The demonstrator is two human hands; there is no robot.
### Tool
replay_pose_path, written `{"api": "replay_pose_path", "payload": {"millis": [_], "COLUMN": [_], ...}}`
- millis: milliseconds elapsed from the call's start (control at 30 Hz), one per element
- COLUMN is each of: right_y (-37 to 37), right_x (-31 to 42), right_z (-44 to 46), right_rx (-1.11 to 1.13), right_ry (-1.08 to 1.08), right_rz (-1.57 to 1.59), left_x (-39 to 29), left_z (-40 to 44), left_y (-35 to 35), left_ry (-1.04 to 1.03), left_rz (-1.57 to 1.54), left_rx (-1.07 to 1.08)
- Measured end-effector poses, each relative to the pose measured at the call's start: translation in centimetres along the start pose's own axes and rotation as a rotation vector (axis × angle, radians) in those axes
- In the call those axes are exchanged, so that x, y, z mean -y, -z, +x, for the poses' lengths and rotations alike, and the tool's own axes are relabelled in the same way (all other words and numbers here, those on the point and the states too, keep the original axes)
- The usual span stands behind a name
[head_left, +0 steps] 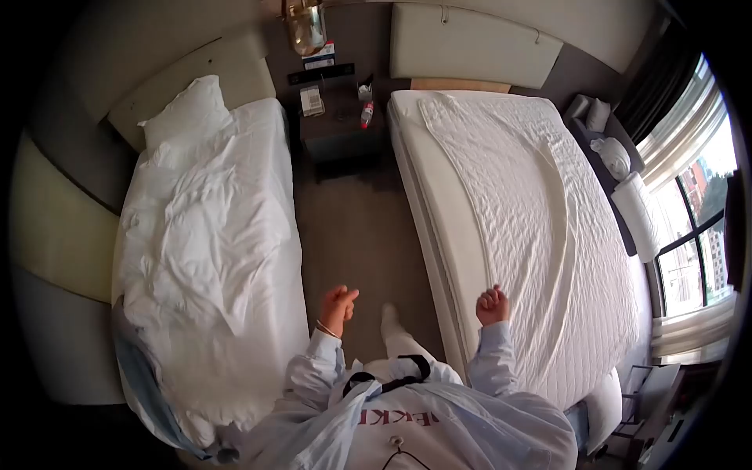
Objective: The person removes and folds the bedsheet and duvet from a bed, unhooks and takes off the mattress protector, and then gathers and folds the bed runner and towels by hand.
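My left hand [337, 309] is over the floor between two beds, its fingers loosely bent and the thumb apart. Nothing shows in it. My right hand [493, 306] is curled closed, in line with the near edge of a white quilted mattress pad [525, 211]. Whether it grips that edge is hidden. The pad lies askew and wrinkled, leaving a strip of the right bed's mattress [439, 188] bare along the aisle. On the left bed a crumpled white duvet [200, 243] is spread, with a white pillow [188, 117] leaning at the headboard.
A nightstand [337, 137] with a red-labelled bottle [366, 115] and papers stands between the beds. A glass lamp [305, 27] hangs above it. Pillows [615, 157] rest on a sofa by the window. A chair [638, 392] is at the lower right; dark floor [345, 227] runs between the beds.
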State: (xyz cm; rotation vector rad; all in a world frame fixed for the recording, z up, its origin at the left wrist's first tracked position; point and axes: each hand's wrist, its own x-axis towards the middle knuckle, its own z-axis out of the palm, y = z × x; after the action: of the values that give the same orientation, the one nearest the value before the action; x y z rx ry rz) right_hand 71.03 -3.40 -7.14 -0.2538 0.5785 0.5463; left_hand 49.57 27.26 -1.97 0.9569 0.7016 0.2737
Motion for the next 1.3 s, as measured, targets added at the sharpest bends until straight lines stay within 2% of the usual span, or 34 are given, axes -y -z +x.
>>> {"api": "replay_pose_path", "payload": {"millis": [33, 67, 133, 167, 200, 267, 300, 367, 400, 433, 467, 567, 633, 700, 733, 833, 900, 967, 1033, 1100, 1167, 1233, 1300], "right_y": [-3.1, -4.9, -8.0, -10.5, -14.0, -19.6, -21.6, -26.2, -28.2, -28.4, -28.9, -28.7, -24.7, -29.6, -31.2, -31.9, -31.2, -31.4, -32.4, -34.3, -35.3, -39.1, -37.8], "right_x": [-0.6, -1.1, -3.3, -4.7, -6.2, -8.8, -9.6, -10.7, -11.0, -10.4, -9.7, -7.0, -4.5, -4.6, -4.7, -4.9, -4.9, -5.2, -5.6, -7.0, -8.9, -11.8, -14.0], "right_z": [3.3, 6.6, 13.2, 15.7, 17.5, 21.3, 23.8, 27.7, 29.8, 32.1, 34.4, 39.5, 43.6, 43.0, 42.9, 46.5, 49.3, 54.2, 60.0, 66.5, 73.2, 78.7, 83.1], "right_rx": [0.012, -0.012, 0.24, 0.235, 0.13, 0.197, 0.245, 0.217, 0.149, 0.223, 0.215, 0.094, 0.304, -0.043, -0.056, -0.049, -0.121, -0.22, -0.396, -0.401, -0.345, -0.413, -0.41], "right_ry": [-0.013, -0.066, -0.007, -0.013, -0.082, -0.204, -0.232, -0.205, -0.109, -0.086, -0.014, 0.08, 0.124, 0.316, 0.333, 0.342, 0.323, 0.241, 0.142, 0.009, -0.1, -0.186, -0.313], "right_rz": [0.001, 0.029, -0.179, -0.196, -0.114, -0.081, -0.122, -0.099, -0.099, -0.001, -0.035, 0.041, 0.117, 0.164, 0.166, 0.179, 0.221, 0.226, 0.123, 0.051, -0.169, -0.584, -0.594], "left_x": [0.3, 1.5, -0.3, -1.9, -3.9, -6.6, -8.7, -10.3, -11.0, -12.5, -14.0, -17.5, -19.6, -21.9, -22.1, -23.6, -23.8, -24.5, -23.6, -20.8, -17.9, -14.4, -13.7], "left_z": [2.9, 5.5, 9.7, 10.9, 12.6, 17.2, 19.6, 25.9, 29.1, 32.3, 36.0, 45.7, 52.7, 59.0, 62.5, 72.5, 77.0, 81.5, 84.7, 88.7, 90.9, 93.6, 95.2], "left_y": [-0.6, -0.8, -1.0, -0.6, 0.1, 2.7, 3.3, 6.9, 7.4, 7.9, 7.6, 4.3, 1.5, -2.5, -3.1, -7.7, -10.7, -13.4, -14.0, -13.6, -12.9, -11.8, -12.1], "left_ry": [0.006, 0.013, 0.025, 0.06, 0.019, -0.141, -0.127, -0.145, -0.138, -0.142, -0.103, 0.041, 0.18, 0.209, 0.185, 0.123, 0.09, 0.103, 0.103, 0.133, 0.224, 0.28, 0.286], "left_rz": [0.0, 0.014, -0.038, -0.078, -0.037, 0.053, -0.038, -0.117, -0.139, -0.143, -0.128, -0.15, -0.056, 0.092, 0.123, 0.223, 0.234, 0.277, 0.282, 0.274, 0.325, 0.317, 0.351], "left_rx": [-0.023, -0.135, -0.159, -0.167, -0.168, -0.265, -0.322, -0.384, -0.38, -0.367, -0.328, -0.229, -0.128, -0.091, 0.043, 0.179, 0.236, 0.128, 0.113, 0.024, -0.031, -0.016, -0.03]}}
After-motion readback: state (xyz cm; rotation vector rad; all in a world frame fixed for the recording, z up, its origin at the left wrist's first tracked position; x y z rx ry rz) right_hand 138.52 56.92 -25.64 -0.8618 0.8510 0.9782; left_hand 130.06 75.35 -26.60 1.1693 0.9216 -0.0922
